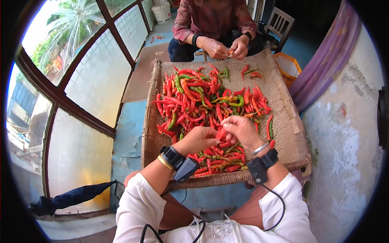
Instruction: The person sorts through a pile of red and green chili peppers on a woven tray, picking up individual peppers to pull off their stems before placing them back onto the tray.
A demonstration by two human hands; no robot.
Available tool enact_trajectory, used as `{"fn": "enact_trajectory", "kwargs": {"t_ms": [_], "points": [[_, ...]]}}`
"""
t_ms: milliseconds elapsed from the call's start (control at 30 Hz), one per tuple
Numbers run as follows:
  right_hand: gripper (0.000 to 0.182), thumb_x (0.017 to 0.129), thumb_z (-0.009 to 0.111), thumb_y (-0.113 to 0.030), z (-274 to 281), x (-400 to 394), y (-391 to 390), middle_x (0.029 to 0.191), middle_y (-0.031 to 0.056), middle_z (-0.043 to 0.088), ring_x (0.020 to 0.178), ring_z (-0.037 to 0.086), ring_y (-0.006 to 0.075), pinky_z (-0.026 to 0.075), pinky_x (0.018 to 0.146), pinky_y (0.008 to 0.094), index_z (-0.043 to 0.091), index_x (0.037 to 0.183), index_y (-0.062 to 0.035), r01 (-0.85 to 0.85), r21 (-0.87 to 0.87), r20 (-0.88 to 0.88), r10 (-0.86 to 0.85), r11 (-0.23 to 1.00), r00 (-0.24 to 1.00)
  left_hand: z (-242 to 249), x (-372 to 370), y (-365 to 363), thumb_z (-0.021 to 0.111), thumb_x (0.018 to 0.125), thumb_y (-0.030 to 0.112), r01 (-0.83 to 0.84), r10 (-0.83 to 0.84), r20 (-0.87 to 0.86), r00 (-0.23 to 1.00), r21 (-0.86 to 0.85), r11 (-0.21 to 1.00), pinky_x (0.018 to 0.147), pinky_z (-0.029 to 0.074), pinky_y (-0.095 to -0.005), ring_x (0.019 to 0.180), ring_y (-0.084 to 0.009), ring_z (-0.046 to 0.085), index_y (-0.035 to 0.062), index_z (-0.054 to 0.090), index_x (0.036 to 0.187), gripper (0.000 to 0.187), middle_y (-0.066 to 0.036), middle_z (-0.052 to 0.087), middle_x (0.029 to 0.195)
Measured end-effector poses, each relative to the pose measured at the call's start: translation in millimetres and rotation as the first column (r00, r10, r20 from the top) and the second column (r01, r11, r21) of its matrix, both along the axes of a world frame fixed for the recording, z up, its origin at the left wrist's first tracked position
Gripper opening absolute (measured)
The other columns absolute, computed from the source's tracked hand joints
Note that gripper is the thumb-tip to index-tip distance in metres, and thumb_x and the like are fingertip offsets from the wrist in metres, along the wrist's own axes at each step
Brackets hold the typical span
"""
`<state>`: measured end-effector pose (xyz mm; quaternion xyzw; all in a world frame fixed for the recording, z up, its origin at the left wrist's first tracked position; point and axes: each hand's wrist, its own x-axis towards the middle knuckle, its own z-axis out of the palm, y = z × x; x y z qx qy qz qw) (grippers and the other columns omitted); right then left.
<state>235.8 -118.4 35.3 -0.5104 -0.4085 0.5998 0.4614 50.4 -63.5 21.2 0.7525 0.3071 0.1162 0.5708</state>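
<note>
Here, the red pepper (221, 134) apparently slants.

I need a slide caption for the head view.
Left hand and right hand hold red peppers over a woven tray heaped with more.

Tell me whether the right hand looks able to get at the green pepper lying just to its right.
Probably yes: the right hand is near the green pepper, with just a low-lying red pepper between, though it seems occupied with another pepper.

Mostly red chilies (190, 106) lay heaped on a woven tray (281, 91); the held chili (221, 134), partly hidden, seemed red throughout.
</note>
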Motion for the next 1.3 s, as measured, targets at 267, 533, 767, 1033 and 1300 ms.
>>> {"fn": "enact_trajectory", "kwargs": {"t_ms": [267,533,767,1033,1300], "points": [[0.013,0.084,0.054,-0.019,-20,67,21,0.077,0.0062,0.063,0.07,0.061,0.0129,0.05,0.056,0.0267,0.057,0.084,-0.0065,0.612,-0.121,-0.598,-0.549,0.782,0.583,-12,-16,25,0.063,0.072,0.016,-0.163,0.237,-0.1,0.966,0.476,0.864,0.062,0.047,-0.0333,0.07,-0.0252,0.06,0.0025,0.062,0.088,0.021,-0.015,0.062,0.077],[0.018,0.085,0.053,-0.019,-16,34,12,0.079,0.006,0.063,0.064,0.06,0.0131,0.049,0.053,0.0255,0.054,0.096,-0.0047,0.257,-0.222,-0.538,-0.338,0.941,0.772,-33,-16,28,0.062,0.072,0.012,0.081,0.011,-0.2,0.98,0.447,0.891,0.076,0.046,-0.0347,0.086,-0.0293,0.058,0.0004,0.058,0.099,0.031,-0.017,0.06,0.093],[0.025,0.087,0.051,-0.018,-25,27,13,0.076,0.0047,0.06,0.06,0.058,0.0091,0.046,0.048,0.0197,0.049,0.106,-0.0027,0.153,-0.121,-0.351,-0.187,0.981,0.918,-46,-2,19,0.061,0.073,0.018,0.141,-0.013,-0.224,0.975,0.567,0.812,0.074,0.045,-0.038,0.084,-0.0314,0.057,0.0029,0.058,0.101,0.032,-0.017,0.06,0.09],[0.02,0.083,0.054,-0.014,-21,11,13,0.079,0.0019,0.06,0.063,0.054,0.0058,0.041,0.046,0.0179,0.057,0.099,-0.0015,0.102,-0.051,0.093,-0.097,0.993,0.991,-25,0,20,0.061,0.074,0.018,0.091,0.009,-0.213,0.977,0.456,0.885,0.064,0.046,-0.0362,0.072,-0.0295,0.058,0.0035,0.062,0.084,0.018,-0.014,0.06,0.077],[0.034,0.082,0.057,-0.014,-3,1,6,0.105,0.0067,0.056,0.091,0.052,0.0112,0.042,0.082,0.0244,0.052,0.113,-0.0012,-0.15,0.136,0.259,0.111,0.979,0.959,16,-4,10,0.058,0.083,0.015,-0.056,0.057,-0.001,0.998,-0.158,0.986,0.046,0.04,-0.0193,0.05,-0.0031,0.048,0.0016,0.058,0.094,0.017,0.004,0.051,0.062]]}}
